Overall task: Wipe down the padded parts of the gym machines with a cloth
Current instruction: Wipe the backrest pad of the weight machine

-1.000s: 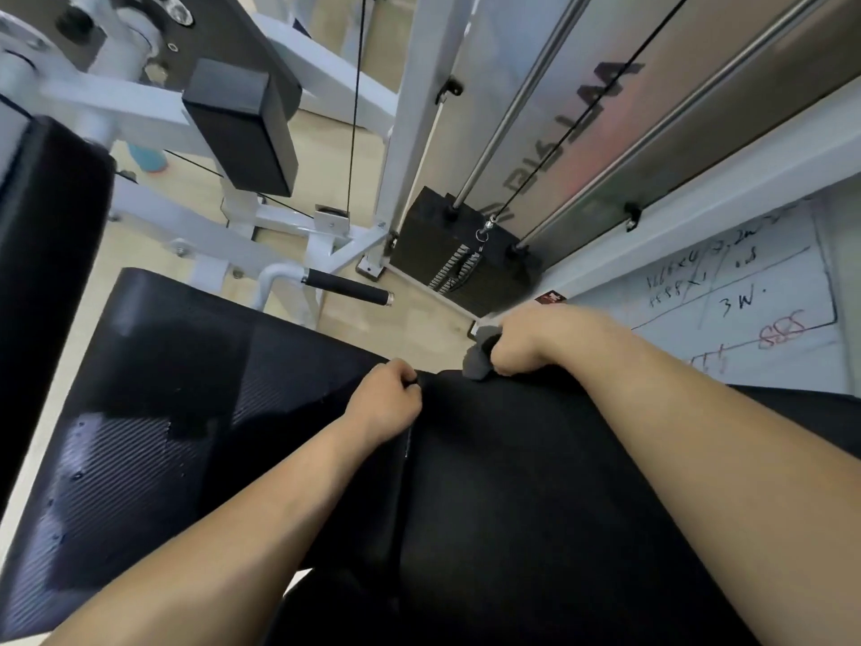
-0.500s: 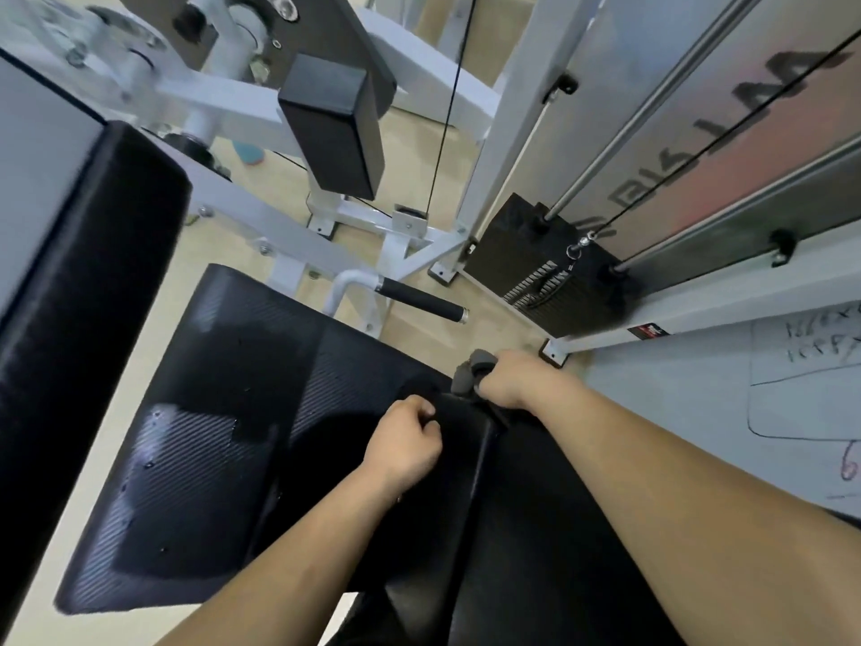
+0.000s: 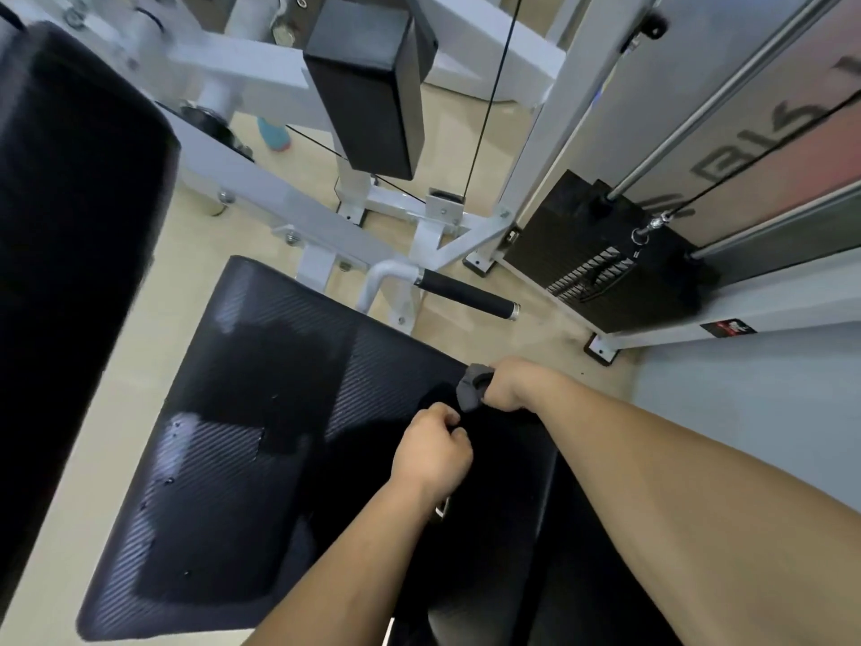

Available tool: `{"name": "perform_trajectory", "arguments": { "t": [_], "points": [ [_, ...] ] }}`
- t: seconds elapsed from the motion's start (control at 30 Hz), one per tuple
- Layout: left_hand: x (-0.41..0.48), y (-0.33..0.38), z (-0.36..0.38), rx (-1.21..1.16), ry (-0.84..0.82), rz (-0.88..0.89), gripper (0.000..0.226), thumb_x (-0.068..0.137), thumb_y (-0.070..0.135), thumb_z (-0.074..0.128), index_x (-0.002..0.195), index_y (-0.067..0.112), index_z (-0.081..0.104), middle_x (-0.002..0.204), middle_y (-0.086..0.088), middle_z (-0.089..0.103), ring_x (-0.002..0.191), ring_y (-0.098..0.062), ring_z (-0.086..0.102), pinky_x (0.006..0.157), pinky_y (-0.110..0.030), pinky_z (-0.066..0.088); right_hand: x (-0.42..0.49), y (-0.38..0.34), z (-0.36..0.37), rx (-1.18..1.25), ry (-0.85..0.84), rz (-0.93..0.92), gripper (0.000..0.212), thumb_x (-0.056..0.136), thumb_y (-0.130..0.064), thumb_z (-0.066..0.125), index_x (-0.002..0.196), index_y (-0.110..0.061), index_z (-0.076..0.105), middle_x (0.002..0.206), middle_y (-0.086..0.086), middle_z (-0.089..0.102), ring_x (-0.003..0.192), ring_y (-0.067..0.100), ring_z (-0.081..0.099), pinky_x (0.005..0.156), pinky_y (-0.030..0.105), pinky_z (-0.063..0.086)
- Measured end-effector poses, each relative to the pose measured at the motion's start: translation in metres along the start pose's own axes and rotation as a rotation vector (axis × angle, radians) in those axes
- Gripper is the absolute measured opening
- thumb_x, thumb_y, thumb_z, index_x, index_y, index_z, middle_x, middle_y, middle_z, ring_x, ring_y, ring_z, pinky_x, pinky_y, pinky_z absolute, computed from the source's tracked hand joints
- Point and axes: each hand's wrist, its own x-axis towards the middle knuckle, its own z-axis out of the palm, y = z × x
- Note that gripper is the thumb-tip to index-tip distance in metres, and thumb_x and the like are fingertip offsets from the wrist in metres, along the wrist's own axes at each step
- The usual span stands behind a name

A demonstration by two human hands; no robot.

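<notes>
Right hand (image 3: 512,385) tight around grey cloth (image 3: 469,390); left hand (image 3: 431,452) a fist, perhaps empty, palm hidden.

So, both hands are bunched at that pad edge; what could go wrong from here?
The grey cloth is balled up in the right hand, so little of it may meet the black pad whose edge the left hand seems to pinch. Droplets sit on the ribbed seat pad and could get missed.
</notes>
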Motion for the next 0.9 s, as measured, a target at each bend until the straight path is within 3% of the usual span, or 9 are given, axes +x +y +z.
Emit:
{"name": "perform_trajectory", "arguments": {
  "t": [0.2, 0.33, 0.43, 0.53, 0.6, 0.67, 0.73, 0.83, 0.9],
  "points": [
    [-0.027, 0.015, -0.009, 0.009, -0.041, 0.077, 0.017, 0.096, 0.022, 0.055, 0.111, 0.023, 0.063, 0.114, 0.002, 0.064, 0.099, -0.015, 0.061, 0.081, -0.026, 0.045, -0.078, 0.014, -0.027, -0.150, -0.033, 0.008, 0.045, 0.097, -0.022, 0.054, 0.141, -0.010, 0.054, 0.135, 0.015, 0.061, 0.115, 0.034, 0.061, 0.098, 0.040, 0.052],
    [-0.043, 0.019, -0.009, 0.006, -0.051, 0.081, 0.015, 0.096, 0.023, 0.056, 0.109, 0.024, 0.064, 0.113, 0.003, 0.064, 0.099, -0.015, 0.062, 0.082, -0.026, 0.045, -0.119, 0.033, -0.052, -0.154, -0.169, 0.071, 0.035, 0.099, -0.021, 0.056, 0.128, -0.002, 0.065, 0.121, 0.014, 0.069, 0.084, 0.026, 0.064, 0.075, 0.034, 0.052],
    [-0.053, 0.012, -0.002, -0.013, -0.071, 0.061, 0.016, 0.095, 0.024, 0.056, 0.108, 0.024, 0.064, 0.111, 0.001, 0.067, 0.099, -0.017, 0.065, 0.087, -0.030, 0.052, -0.115, 0.034, -0.038, -0.260, -0.032, 0.081, 0.036, 0.094, -0.028, 0.060, 0.125, -0.009, 0.065, 0.114, 0.010, 0.070, 0.094, 0.030, 0.066, 0.083, 0.038, 0.055],
    [-0.056, 0.003, 0.004, -0.067, -0.063, 0.057, 0.015, 0.095, 0.024, 0.055, 0.106, 0.025, 0.065, 0.106, 0.000, 0.067, 0.094, -0.020, 0.068, 0.084, -0.032, 0.056, -0.089, 0.022, -0.020, -0.225, 0.120, 0.120, 0.037, 0.092, -0.030, 0.059, 0.127, -0.019, 0.059, 0.103, 0.006, 0.060, 0.090, 0.031, 0.056, 0.067, 0.036, 0.045],
    [-0.057, -0.009, 0.006, -0.080, -0.051, 0.063, 0.016, 0.095, 0.024, 0.055, 0.107, 0.026, 0.065, 0.105, 0.001, 0.068, 0.092, -0.017, 0.067, 0.083, -0.030, 0.055, -0.066, 0.011, -0.010, -0.125, 0.133, 0.113, 0.038, 0.093, -0.033, 0.061, 0.128, -0.020, 0.060, 0.103, 0.006, 0.059, 0.091, 0.031, 0.056, 0.073, 0.037, 0.046],
    [-0.060, -0.021, 0.006, -0.082, -0.025, 0.094, 0.015, 0.094, 0.026, 0.056, 0.105, 0.027, 0.066, 0.103, 0.003, 0.068, 0.091, -0.014, 0.066, 0.082, -0.027, 0.053, -0.046, 0.005, 0.000, -0.023, 0.119, 0.085, 0.044, 0.092, -0.034, 0.064, 0.132, -0.017, 0.060, 0.112, 0.009, 0.064, 0.101, 0.034, 0.062, 0.089, 0.042, 0.052],
    [-0.061, -0.031, 0.004, -0.111, -0.013, 0.109, 0.015, 0.091, 0.030, 0.054, 0.102, 0.032, 0.064, 0.102, 0.005, 0.069, 0.090, -0.015, 0.067, 0.084, -0.032, 0.057, -0.032, 0.003, 0.007, 0.015, 0.129, 0.051, 0.045, 0.090, -0.031, 0.063, 0.134, -0.019, 0.059, 0.119, 0.010, 0.065, 0.108, 0.035, 0.064, 0.098, 0.047, 0.054],
    [-0.062, -0.040, 0.000, -0.138, -0.026, 0.086, 0.017, 0.088, 0.035, 0.052, 0.102, 0.036, 0.061, 0.098, -0.001, 0.071, 0.085, -0.023, 0.071, 0.084, -0.044, 0.060, -0.045, -0.003, 0.009, -0.065, 0.149, 0.001, 0.047, 0.090, -0.026, 0.061, 0.136, -0.020, 0.058, 0.124, 0.010, 0.065, 0.110, 0.034, 0.064, 0.095, 0.043, 0.054],
    [-0.069, -0.038, -0.002, -0.126, 0.001, 0.087, 0.025, 0.090, 0.033, 0.057, 0.115, 0.034, 0.058, 0.109, -0.002, 0.070, 0.090, -0.023, 0.071, 0.086, -0.045, 0.060, -0.069, -0.006, 0.011, -0.171, 0.204, -0.039, 0.040, 0.089, -0.025, 0.062, 0.129, -0.022, 0.061, 0.119, 0.007, 0.066, 0.106, 0.032, 0.064, 0.085, 0.039, 0.051]
  ]
}}
